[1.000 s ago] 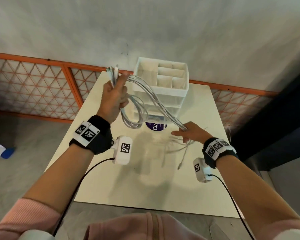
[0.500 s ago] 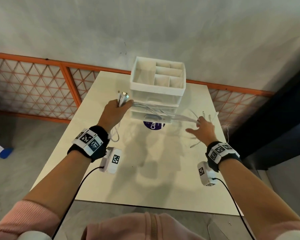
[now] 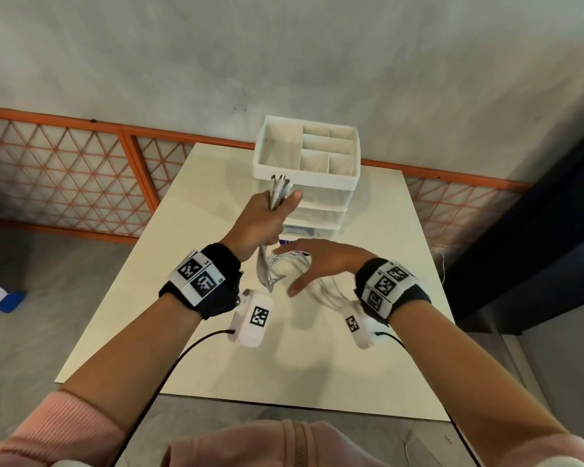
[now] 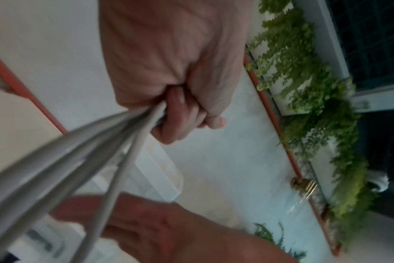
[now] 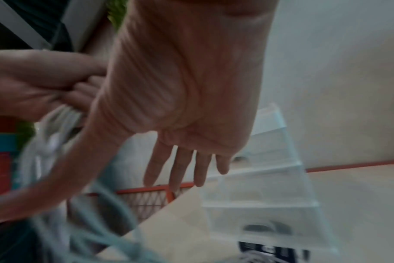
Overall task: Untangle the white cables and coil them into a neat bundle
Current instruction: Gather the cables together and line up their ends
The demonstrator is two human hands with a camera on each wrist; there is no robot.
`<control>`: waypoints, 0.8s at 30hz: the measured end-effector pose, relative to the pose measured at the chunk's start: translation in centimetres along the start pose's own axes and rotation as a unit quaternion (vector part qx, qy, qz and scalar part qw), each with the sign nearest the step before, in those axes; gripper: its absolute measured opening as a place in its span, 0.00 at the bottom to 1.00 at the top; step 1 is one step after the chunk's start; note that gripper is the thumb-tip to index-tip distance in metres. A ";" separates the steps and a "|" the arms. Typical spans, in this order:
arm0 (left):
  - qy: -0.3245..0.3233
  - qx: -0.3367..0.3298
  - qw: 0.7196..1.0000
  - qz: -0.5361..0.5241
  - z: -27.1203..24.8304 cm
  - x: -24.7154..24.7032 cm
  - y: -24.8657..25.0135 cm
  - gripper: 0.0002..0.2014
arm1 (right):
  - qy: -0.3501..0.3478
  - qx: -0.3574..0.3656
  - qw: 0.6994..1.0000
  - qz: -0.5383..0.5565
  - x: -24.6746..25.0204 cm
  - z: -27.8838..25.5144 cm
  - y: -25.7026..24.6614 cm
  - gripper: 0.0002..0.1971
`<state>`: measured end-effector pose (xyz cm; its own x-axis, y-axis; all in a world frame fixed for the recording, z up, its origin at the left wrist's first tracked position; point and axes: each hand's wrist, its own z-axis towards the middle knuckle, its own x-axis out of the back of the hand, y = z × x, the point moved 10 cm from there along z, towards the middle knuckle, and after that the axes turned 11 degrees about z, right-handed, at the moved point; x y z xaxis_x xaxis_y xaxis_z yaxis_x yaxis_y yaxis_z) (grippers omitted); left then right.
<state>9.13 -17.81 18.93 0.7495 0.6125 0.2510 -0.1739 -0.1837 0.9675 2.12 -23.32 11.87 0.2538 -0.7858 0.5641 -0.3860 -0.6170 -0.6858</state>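
Nearest the camera, pink sleeves (image 3: 31, 429) cover both upper forearms, well short of the drawer organizer (image 3: 312, 183); each wrist wears a black band with printed markers and a small white camera unit beneath it. Farther on, in front of the organizer, the right hand (image 3: 321, 261) hovers palm down with its fingers straight and slightly spread, gripping nothing; it lies across the top of the loose loops of the white cables (image 3: 277, 267), which hang below it, though whether the fingers touch the strands cannot be told. Just left of that and closer to the organizer, the left hand (image 3: 262, 224) is closed in a fist around the cables near their ends; the thumb is pressed up along the bunch, and the metal connector tips (image 3: 279, 182) stick up out of the fist against the organizer's front. The organizer itself stands at the far edge of the table (image 3: 189, 332), white, with translucent drawers and open compartments on top; behind it runs an orange lattice railing (image 3: 81, 170) below a pale wall (image 3: 284, 55).
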 end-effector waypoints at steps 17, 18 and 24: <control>0.222 0.225 0.910 -0.268 -1.5 5.1 -10.9 0.16 | 0.196 0.127 0.966 0.108 3.4 -1.1 -5.3 0.22; 0.213 0.240 0.911 -0.259 -1.6 4.7 -11.4 0.15 | 0.218 0.128 0.962 0.103 3.5 -1.3 -5.6 0.25; 0.066 0.329 0.910 -0.244 -2.6 0.8 -12.4 0.08 | 0.252 0.118 0.957 0.078 4.6 -1.3 -6.0 0.23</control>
<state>10.23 -13.07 7.20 0.5436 0.8241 -0.1595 0.6112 -0.2584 0.7481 4.45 -23.15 19.14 -0.2740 -0.7848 0.5559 -0.1586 -0.5332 -0.8310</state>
